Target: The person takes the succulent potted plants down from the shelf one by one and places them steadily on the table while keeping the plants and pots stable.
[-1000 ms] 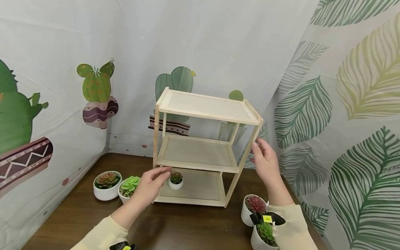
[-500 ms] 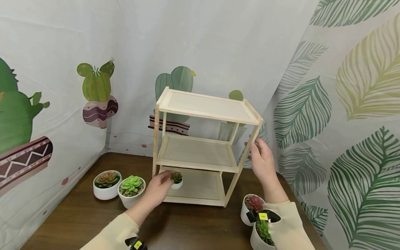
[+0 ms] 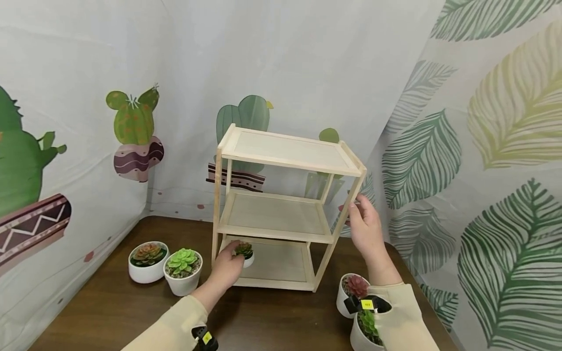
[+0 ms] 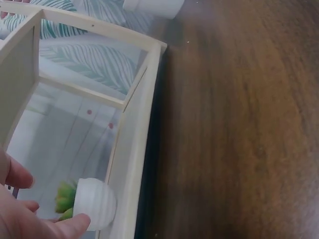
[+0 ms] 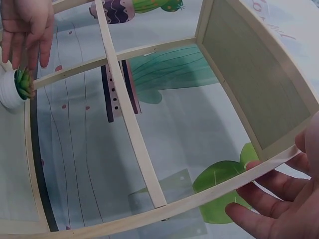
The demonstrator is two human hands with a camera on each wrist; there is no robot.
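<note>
A three-tier pale wooden shelf stands on the brown table. On its bottom tier, near the left end, sits a small succulent in a white ribbed pot. My left hand is at this pot; in the left wrist view the thumb touches its side, and the other fingers extend past the plant, partly out of sight. With my right hand I hold the shelf's right front post, thumb on one side and fingers behind it.
On the left of the table are a potted orange-green succulent and a bright green one. At the right, a red succulent pot and another green one stand under my right forearm. Patterned cloth walls surround the table.
My left hand has moved forward and right from beside the small potted succulent to touching it. The right hand has shifted slightly left and closed in on the shelf post.
</note>
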